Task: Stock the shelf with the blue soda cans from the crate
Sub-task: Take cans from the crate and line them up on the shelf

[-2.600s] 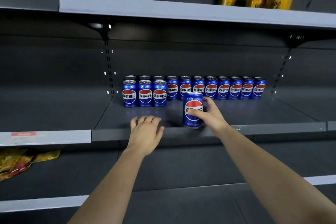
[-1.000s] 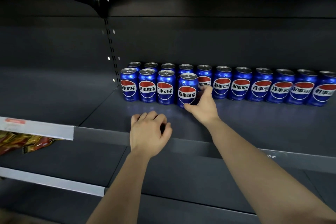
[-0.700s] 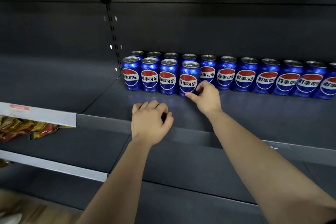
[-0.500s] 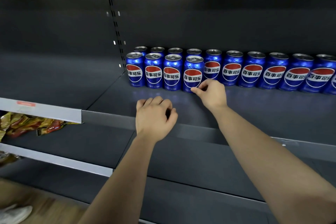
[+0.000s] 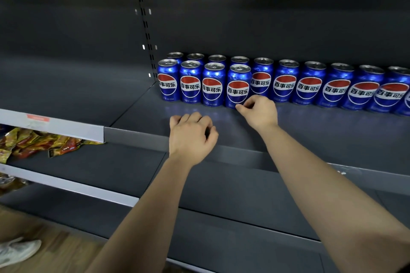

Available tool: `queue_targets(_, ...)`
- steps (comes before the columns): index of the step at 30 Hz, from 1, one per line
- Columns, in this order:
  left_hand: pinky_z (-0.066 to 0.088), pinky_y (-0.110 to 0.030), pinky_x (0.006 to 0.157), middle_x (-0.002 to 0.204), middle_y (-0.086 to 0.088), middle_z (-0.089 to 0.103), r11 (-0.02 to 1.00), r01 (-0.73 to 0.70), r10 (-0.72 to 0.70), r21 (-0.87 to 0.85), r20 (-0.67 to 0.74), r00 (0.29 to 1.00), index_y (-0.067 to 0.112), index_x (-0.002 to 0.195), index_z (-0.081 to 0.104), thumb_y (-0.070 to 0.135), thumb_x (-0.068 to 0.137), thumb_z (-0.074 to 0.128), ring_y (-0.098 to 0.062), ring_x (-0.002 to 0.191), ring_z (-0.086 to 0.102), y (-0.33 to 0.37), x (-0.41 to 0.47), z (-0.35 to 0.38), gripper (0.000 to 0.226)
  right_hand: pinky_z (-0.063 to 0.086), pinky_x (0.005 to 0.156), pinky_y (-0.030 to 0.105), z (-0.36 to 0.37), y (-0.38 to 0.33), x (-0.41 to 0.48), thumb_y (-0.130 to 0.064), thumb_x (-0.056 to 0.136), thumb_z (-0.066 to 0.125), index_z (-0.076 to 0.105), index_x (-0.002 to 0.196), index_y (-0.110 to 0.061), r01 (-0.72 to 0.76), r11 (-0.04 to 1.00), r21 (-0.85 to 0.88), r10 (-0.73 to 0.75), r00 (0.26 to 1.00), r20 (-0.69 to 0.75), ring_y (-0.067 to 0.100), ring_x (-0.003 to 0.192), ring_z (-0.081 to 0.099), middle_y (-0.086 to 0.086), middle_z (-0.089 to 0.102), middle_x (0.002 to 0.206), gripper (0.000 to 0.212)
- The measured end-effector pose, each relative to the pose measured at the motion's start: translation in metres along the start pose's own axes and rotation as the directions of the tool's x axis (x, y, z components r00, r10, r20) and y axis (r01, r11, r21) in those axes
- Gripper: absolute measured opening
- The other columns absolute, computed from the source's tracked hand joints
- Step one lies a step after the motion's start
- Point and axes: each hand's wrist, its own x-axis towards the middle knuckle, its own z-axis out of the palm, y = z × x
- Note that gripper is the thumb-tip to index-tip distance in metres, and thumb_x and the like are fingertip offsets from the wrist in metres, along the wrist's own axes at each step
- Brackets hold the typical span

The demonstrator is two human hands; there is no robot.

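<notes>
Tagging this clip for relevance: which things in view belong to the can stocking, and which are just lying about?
Job in hand: blue soda cans, the shelf under them, right hand at the front row, left hand resting on the shelf.
Lying about: snack packets, white shoe, red shelf label.

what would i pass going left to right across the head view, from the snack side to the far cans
snack packets → slotted upright → left hand → right hand → single row of blue cans running to the right edge. The four-can front row overlaps both hands, so it is left out.
</notes>
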Motion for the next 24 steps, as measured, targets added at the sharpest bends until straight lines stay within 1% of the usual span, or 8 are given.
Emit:
queue_targets(3, 0.021, -0.033, 0.087, 0.095, 0.007, 0.058, 0.996, 0.056, -0.049, -0.076, 0.091, 0.995, 0.027, 0.094, 0.064, 0.044, 0.090, 0.041, -0.017, 0.095, 0.053, -0.001, -0.001, -0.008, 0.029, 0.045, 0.076, 0.026, -0.011, -0.006, -0.013, -0.027, 0.085, 0.069, 0.067, 0.099, -0.014, -0.037, 0.996, 0.082, 0.031, 0.997, 0.074, 0.014, 0.093, 0.059, -0.004, 0.063, 0.092, 0.019)
queue_targets(6, 0.025, -0.036, 0.092, 0.109, 0.004, 0.057, 0.972, 0.130, -0.113, -0.197, 0.097, 0.989, 0.025, 0.104, 0.063, 0.037, 0.091, 0.053, -0.020, 0.108, 0.048, -0.001, -0.014, -0.021, 0.020, 0.043, 0.078, 0.023, -0.023, -0.013, -0.041, -0.024, 0.085, 0.067, 0.067, 0.104, -0.016, -0.034, 0.985, 0.170, 0.028, 0.999, 0.037, 0.011, 0.092, 0.058, -0.004, 0.065, 0.098, 0.021)
queue_targets(10, 0.034, -0.037, 0.088, 0.110, 0.002, 0.058, 0.957, 0.063, -0.061, -0.283, 0.014, 0.998, 0.021, 0.106, 0.064, 0.032, 0.089, 0.056, -0.022, 0.102, 0.051, -0.007, -0.059, -0.047, 0.022, 0.049, 0.081, 0.022, -0.032, -0.024, -0.100, -0.019, 0.085, 0.067, 0.068, 0.095, -0.017, 0.032, 0.952, 0.305, -0.020, 0.999, -0.040, 0.010, 0.082, 0.062, -0.003, 0.069, 0.089, 0.010)
queue_targets(12, 0.039, -0.038, 0.086, 0.107, 0.003, 0.060, 0.944, 0.055, -0.042, -0.326, 0.048, 0.998, 0.020, 0.106, 0.064, 0.035, 0.087, 0.051, -0.022, 0.098, 0.057, -0.011, -0.085, -0.060, 0.028, 0.049, 0.079, 0.018, -0.033, -0.030, -0.133, -0.017, 0.086, 0.067, 0.068, 0.093, -0.019, 0.044, 0.940, 0.339, -0.037, 0.999, -0.029, 0.010, 0.081, 0.064, -0.005, 0.070, 0.086, 0.007)
queue_targets(15, 0.045, -0.041, 0.088, 0.105, 0.006, 0.063, 0.919, 0.082, -0.019, -0.385, 0.164, 0.986, 0.022, 0.110, 0.063, 0.038, 0.084, 0.046, -0.018, 0.094, 0.062, -0.024, -0.129, -0.079, 0.035, 0.045, 0.071, 0.013, -0.026, -0.039, -0.190, -0.015, 0.086, 0.066, 0.068, 0.088, -0.022, 0.080, 0.939, 0.334, -0.064, 0.996, -0.058, 0.005, 0.072, 0.059, -0.012, 0.067, 0.081, 0.008)
queue_targets(18, 0.048, -0.044, 0.088, 0.108, 0.005, 0.063, 0.910, 0.092, 0.003, -0.404, 0.229, 0.973, 0.021, 0.114, 0.063, 0.035, 0.088, 0.050, -0.017, 0.093, 0.063, -0.048, -0.169, -0.091, 0.032, 0.047, 0.071, 0.015, -0.017, -0.043, -0.240, -0.014, 0.087, 0.065, 0.067, 0.085, -0.024, 0.018, 0.916, 0.401, 0.029, 0.993, -0.111, 0.004, 0.072, 0.061, -0.013, 0.068, 0.078, 0.011)
queue_targets(21, 0.049, -0.044, 0.089, 0.110, 0.004, 0.064, 0.910, 0.114, 0.004, -0.399, 0.283, 0.959, 0.021, 0.116, 0.063, 0.029, 0.093, 0.056, -0.017, 0.095, 0.063, -0.073, -0.201, -0.103, 0.026, 0.048, 0.075, 0.020, 0.001, -0.041, -0.286, -0.014, 0.087, 0.065, 0.067, 0.082, -0.027, -0.104, 0.903, 0.417, 0.130, 0.991, -0.033, 0.008, 0.079, 0.066, -0.007, 0.071, 0.081, 0.014)
queue_targets(24, 0.050, -0.038, 0.084, 0.107, 0.003, 0.066, 0.922, 0.152, -0.026, -0.356, 0.336, 0.941, 0.022, 0.114, 0.064, 0.033, 0.095, 0.052, -0.017, 0.094, 0.063, -0.093, -0.230, -0.111, 0.025, 0.050, 0.076, 0.024, 0.022, -0.036, -0.333, -0.013, 0.087, 0.064, 0.066, 0.080, -0.030, -0.198, 0.908, 0.369, 0.212, 0.977, 0.003, 0.012, 0.082, 0.068, -0.005, 0.072, 0.081, 0.018)
